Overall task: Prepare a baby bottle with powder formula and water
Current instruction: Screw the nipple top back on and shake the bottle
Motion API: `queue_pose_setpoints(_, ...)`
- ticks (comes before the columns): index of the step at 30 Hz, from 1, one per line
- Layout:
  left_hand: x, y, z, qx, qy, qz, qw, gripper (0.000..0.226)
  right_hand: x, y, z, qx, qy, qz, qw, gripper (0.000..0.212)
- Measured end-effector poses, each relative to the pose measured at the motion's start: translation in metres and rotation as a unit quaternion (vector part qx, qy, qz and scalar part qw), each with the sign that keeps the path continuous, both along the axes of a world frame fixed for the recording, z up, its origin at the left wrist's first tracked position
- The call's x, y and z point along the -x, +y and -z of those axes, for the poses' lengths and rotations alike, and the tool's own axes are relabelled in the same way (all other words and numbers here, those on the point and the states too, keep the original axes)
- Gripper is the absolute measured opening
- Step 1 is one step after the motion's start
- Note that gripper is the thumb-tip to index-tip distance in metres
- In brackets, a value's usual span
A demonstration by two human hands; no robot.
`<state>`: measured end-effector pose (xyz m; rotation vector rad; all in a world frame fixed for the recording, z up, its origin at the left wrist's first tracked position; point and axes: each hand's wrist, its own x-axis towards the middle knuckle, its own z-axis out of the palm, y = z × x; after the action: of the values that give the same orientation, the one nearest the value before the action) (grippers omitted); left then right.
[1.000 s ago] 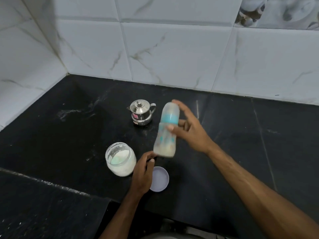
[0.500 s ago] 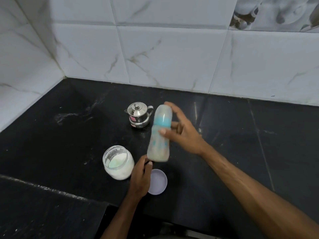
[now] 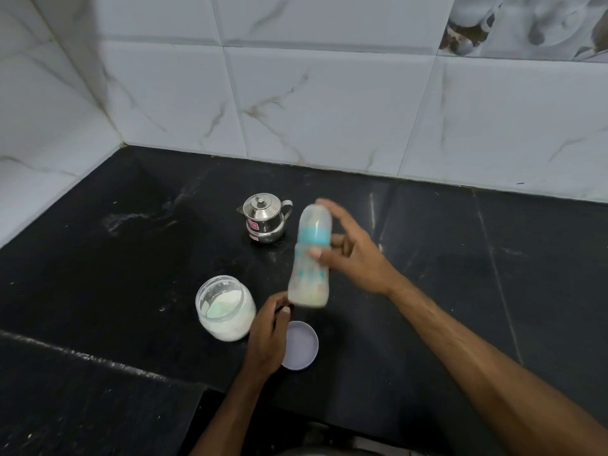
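Lid (image 3: 301,345): lilac, flat on the counter (image 3: 427,291) near its front edge, partly under the left hand.
Left hand (image 3: 266,337): fingers loosely curled, resting over the lid; whether it pinches anything, cannot tell.
Powder jar (image 3: 225,307): open, white formula inside, just left of that hand.
Baby bottle (image 3: 311,258): lifted off the counter, near upright, capped, blurred; pale contents low inside.
Right hand (image 3: 353,255): thumb across the bottle's waist, forefinger over the cap top, others behind.
Steel pot (image 3: 265,217): lidded, toward the back edge, beside the bottle's top.
Risk: looks like mixing. A loose collar would spray; a wide swing could clip the pot or uncovered jar.
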<state>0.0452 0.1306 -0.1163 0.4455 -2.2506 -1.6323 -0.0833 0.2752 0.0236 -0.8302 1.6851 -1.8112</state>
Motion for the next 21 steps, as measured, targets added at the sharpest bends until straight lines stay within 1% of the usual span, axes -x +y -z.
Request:
queue_pose_setpoints(2,0.000,0.000,0.003,-0.003,-0.005,-0.005,1.000,0.030,0.007,-0.002,-0.003,0.060,-0.041,0.089,0.993,0.073)
queue_pose_setpoints(3,-0.001,-0.001,0.004,-0.003,-0.008,-0.007,1.000,0.031,0.008,-0.003,-0.003,0.069,-0.043,0.107,0.991,0.074)
queue_pose_setpoints(4,-0.001,-0.001,0.004,-0.001,-0.007,-0.006,1.000,0.030,0.007,-0.002,-0.001,0.060,-0.034,0.096,0.993,0.075)
queue_pose_setpoints(6,0.000,0.000,0.000,0.001,-0.008,0.001,1.000,0.028,0.001,0.001,0.004,-0.005,0.011,0.001,1.000,0.074)
queue_pose_setpoints(7,0.001,0.000,-0.002,-0.003,-0.008,0.004,1.000,0.027,-0.002,0.003,0.006,-0.040,0.032,-0.047,0.998,0.074)
queue_pose_setpoints(8,0.001,0.001,-0.003,-0.005,-0.006,0.004,1.000,0.027,-0.002,0.004,0.006,-0.052,0.042,-0.066,0.996,0.074)
queue_pose_setpoints(9,0.001,0.001,-0.002,-0.003,-0.003,0.001,1.000,0.027,-0.001,0.003,0.003,-0.035,0.035,-0.052,0.997,0.073)
queue_pose_setpoints(12,0.000,0.000,0.003,0.004,-0.009,-0.003,1.000,0.030,0.011,-0.001,-0.008,0.055,-0.018,0.092,0.994,0.076)
queue_pose_setpoints(13,0.000,0.000,0.004,0.004,-0.011,-0.004,1.000,0.031,0.013,-0.002,-0.010,0.067,-0.020,0.118,0.990,0.078)
queue_pose_setpoints(14,0.000,-0.001,0.004,0.005,-0.010,-0.005,1.000,0.031,0.012,-0.002,-0.009,0.063,-0.016,0.118,0.991,0.077)
queue_pose_setpoints(15,0.001,-0.001,0.004,0.007,-0.007,-0.005,1.000,0.030,0.009,-0.002,-0.005,0.044,-0.004,0.087,0.995,0.076)
queue_pose_setpoints(17,0.001,-0.001,0.001,0.006,-0.001,0.002,1.000,0.027,0.000,0.000,0.003,-0.028,0.026,-0.023,0.999,0.075)
queue_pose_setpoints(18,0.001,0.000,0.000,0.006,0.002,0.005,1.000,0.026,-0.003,0.000,0.005,-0.047,0.033,-0.053,0.997,0.075)
queue_pose_setpoints(19,0.001,-0.001,0.001,0.007,0.003,0.005,1.000,0.026,-0.003,0.000,0.004,-0.038,0.031,-0.049,0.998,0.076)
queue_pose_setpoints(21,0.000,-0.001,0.003,0.009,0.002,-0.002,1.000,0.028,0.004,-0.003,-0.002,0.023,0.001,0.042,0.999,0.075)
